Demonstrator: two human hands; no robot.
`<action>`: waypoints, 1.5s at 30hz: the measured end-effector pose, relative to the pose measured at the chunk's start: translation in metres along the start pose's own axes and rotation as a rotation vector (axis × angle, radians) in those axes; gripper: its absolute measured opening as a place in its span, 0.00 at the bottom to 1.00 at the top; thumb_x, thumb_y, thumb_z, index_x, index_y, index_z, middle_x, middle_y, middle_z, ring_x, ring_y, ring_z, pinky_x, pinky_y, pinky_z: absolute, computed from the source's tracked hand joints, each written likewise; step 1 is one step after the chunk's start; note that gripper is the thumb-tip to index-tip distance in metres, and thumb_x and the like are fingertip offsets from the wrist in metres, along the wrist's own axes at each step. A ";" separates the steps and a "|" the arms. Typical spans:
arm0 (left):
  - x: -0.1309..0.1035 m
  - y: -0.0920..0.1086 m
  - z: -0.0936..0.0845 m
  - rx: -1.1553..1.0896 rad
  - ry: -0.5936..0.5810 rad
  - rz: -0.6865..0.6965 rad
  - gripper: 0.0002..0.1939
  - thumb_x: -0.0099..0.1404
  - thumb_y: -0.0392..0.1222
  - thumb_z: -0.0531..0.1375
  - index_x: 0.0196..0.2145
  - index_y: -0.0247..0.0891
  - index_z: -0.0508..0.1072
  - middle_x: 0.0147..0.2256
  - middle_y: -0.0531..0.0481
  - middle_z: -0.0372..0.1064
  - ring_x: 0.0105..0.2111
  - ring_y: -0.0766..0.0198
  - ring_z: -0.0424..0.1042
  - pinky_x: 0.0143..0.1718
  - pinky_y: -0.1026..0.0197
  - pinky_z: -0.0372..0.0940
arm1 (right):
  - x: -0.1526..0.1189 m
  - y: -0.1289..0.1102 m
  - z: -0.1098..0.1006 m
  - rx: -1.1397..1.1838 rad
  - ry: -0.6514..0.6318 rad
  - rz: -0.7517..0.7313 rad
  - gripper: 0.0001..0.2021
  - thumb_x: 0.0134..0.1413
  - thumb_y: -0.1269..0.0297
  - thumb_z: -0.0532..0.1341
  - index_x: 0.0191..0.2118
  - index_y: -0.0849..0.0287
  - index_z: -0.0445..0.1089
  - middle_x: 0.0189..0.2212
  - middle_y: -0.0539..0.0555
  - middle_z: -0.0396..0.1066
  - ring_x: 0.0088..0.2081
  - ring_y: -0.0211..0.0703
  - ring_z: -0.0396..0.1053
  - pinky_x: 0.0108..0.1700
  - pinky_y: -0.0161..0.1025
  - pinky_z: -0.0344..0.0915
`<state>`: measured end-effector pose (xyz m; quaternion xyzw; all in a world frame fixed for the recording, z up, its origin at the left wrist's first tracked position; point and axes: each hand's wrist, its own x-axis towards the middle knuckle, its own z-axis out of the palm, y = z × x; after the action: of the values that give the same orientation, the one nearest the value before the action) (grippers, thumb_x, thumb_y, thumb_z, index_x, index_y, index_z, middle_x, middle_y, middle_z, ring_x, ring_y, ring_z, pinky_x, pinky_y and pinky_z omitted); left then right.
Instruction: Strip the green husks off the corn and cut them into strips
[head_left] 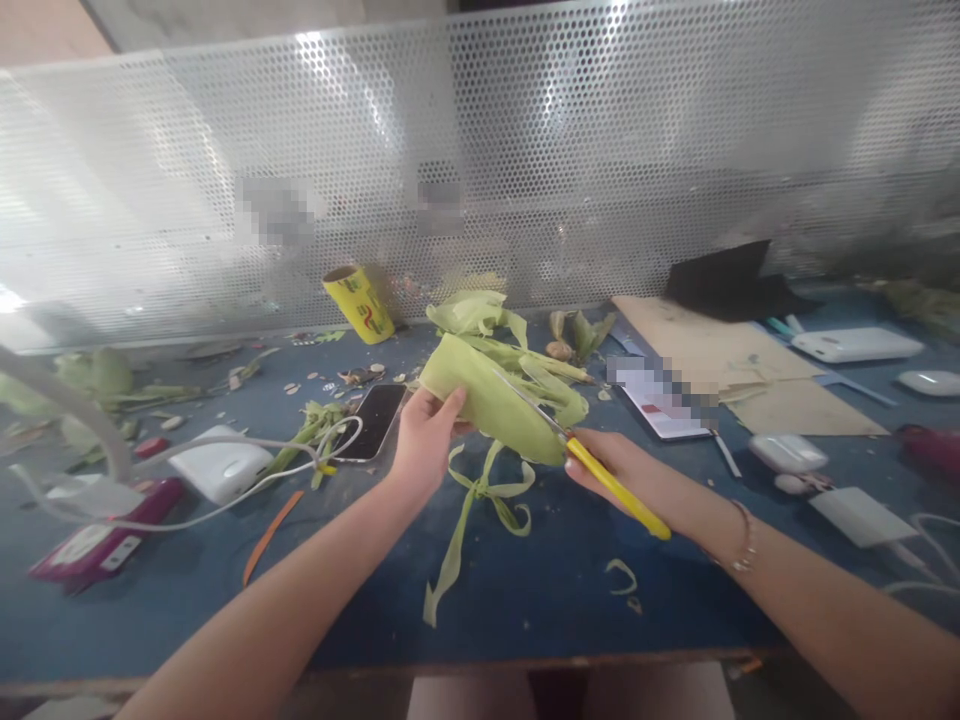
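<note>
My left hand point(433, 432) pinches a broad, pale green corn husk leaf point(480, 395) by its left end. My right hand point(611, 470) grips yellow-handled scissors point(619, 490), whose metal blade lies along the leaf's upper right part. A curled strip hangs by the blade. Just behind the leaf lies a heap of more husks point(472, 312). Below my hands, a knotted husk piece point(480, 490) with narrow, split strips rests on the blue table. My fingers on the scissors are partly hidden.
A perforated metal screen point(487, 130) borders the back of the table point(555, 610). Near it leans a yellow tube point(360, 305). A dark phone point(373, 422), white charger point(220, 465) and cable lie left. Right are a lit phone point(660, 400), brown paper point(690, 350) and white cases point(787, 453).
</note>
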<state>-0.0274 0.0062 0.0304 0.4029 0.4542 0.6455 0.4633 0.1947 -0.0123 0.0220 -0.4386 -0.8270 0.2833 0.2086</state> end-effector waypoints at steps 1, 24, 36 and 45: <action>-0.001 0.001 0.000 0.007 -0.002 0.001 0.16 0.49 0.44 0.67 0.35 0.36 0.73 0.31 0.50 0.75 0.25 0.65 0.72 0.24 0.65 0.66 | 0.000 0.001 0.000 0.007 -0.003 0.004 0.14 0.56 0.53 0.51 0.26 0.57 0.56 0.23 0.49 0.63 0.24 0.35 0.58 0.27 0.34 0.54; -0.011 -0.001 0.003 0.126 -0.130 -0.049 0.17 0.49 0.45 0.67 0.36 0.34 0.76 0.30 0.48 0.76 0.25 0.65 0.72 0.21 0.66 0.66 | 0.003 0.001 0.000 -0.018 -0.009 0.011 0.14 0.53 0.55 0.51 0.23 0.57 0.56 0.20 0.50 0.62 0.22 0.35 0.57 0.25 0.33 0.53; -0.011 -0.003 0.000 0.198 -0.194 -0.034 0.14 0.51 0.44 0.66 0.34 0.33 0.76 0.28 0.49 0.75 0.22 0.68 0.69 0.20 0.68 0.63 | 0.002 0.003 0.003 -0.002 -0.029 0.041 0.19 0.55 0.50 0.48 0.22 0.57 0.54 0.18 0.50 0.59 0.22 0.36 0.56 0.25 0.34 0.53; -0.018 0.002 0.004 0.428 -0.258 0.048 0.08 0.53 0.41 0.63 0.31 0.35 0.76 0.25 0.51 0.75 0.21 0.68 0.69 0.19 0.68 0.63 | 0.002 0.003 0.002 0.062 -0.014 0.046 0.17 0.54 0.50 0.50 0.24 0.58 0.57 0.20 0.50 0.60 0.23 0.36 0.57 0.26 0.35 0.55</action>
<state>-0.0198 -0.0108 0.0312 0.5815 0.5081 0.4888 0.4059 0.1938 -0.0099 0.0187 -0.4490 -0.8088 0.3166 0.2095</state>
